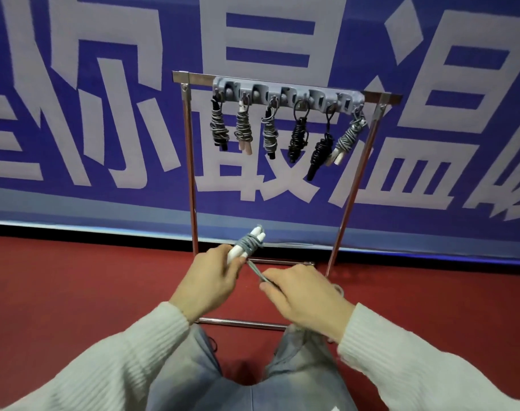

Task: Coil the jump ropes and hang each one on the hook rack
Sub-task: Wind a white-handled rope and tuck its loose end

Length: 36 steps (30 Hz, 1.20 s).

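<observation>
My left hand (211,277) grips the two white handles of a grey jump rope (248,243), with grey cord wound round them near the top. A short taut stretch of that cord runs down to my right hand (304,295), which pinches it. The grey hook rack (285,91) is mounted on the top bar of a metal stand (190,161), above and beyond my hands. Several coiled ropes hang from its hooks: grey ones with black or pale handles (242,129) at the left and far right, black ones (298,137) toward the right.
The stand's base bars (241,321) lie on the red floor right under my hands and by my knees. A blue banner with large white characters (104,114) covers the wall behind the stand. A bit of grey cord shows on the floor by my right wrist (338,289).
</observation>
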Each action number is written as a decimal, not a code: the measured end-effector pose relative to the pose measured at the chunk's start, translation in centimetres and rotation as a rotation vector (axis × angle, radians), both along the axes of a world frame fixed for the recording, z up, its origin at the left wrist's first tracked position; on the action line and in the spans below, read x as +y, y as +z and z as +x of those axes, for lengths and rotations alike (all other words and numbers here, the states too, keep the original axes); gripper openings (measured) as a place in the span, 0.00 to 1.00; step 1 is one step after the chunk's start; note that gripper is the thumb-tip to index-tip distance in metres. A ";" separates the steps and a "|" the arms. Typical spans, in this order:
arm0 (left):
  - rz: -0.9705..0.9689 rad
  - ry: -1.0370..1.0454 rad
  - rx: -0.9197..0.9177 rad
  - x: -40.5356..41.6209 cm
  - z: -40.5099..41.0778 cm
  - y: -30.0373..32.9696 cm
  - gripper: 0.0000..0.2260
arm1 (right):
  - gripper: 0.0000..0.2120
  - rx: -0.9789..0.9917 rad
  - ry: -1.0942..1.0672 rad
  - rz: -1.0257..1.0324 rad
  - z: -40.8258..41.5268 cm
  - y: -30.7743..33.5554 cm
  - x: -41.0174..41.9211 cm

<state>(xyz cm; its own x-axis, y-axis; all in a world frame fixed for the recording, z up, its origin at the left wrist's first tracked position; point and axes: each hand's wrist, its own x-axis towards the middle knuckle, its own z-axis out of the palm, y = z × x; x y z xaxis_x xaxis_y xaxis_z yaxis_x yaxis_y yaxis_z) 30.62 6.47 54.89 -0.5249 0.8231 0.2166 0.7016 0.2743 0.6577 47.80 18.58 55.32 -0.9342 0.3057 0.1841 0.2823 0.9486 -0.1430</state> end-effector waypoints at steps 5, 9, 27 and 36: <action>-0.301 -0.367 0.350 0.6 1.6 -0.3 0.13 | 0.08 -0.185 0.193 0.021 -1.8 6.0 1.8; -0.151 -0.651 -0.068 -1.6 3.0 1.4 0.11 | 0.06 -0.144 0.239 -0.806 -2.0 5.6 4.0; 0.466 -0.207 -1.091 0.1 -0.9 8.9 0.14 | 0.14 0.525 -0.031 -1.422 -1.9 -0.6 5.2; 0.500 -0.236 -1.297 0.8 -1.9 9.3 0.15 | 0.08 0.471 -0.198 -1.147 -2.6 0.9 5.8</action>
<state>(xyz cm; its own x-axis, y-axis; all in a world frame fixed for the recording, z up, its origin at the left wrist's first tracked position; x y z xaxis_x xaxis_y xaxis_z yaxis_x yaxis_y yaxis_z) 28.72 7.30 64.22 -0.4362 0.8997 -0.0161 -0.4736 -0.2143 0.8543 45.15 24.42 56.18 -0.7700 0.6376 0.0227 0.1024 0.1587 -0.9820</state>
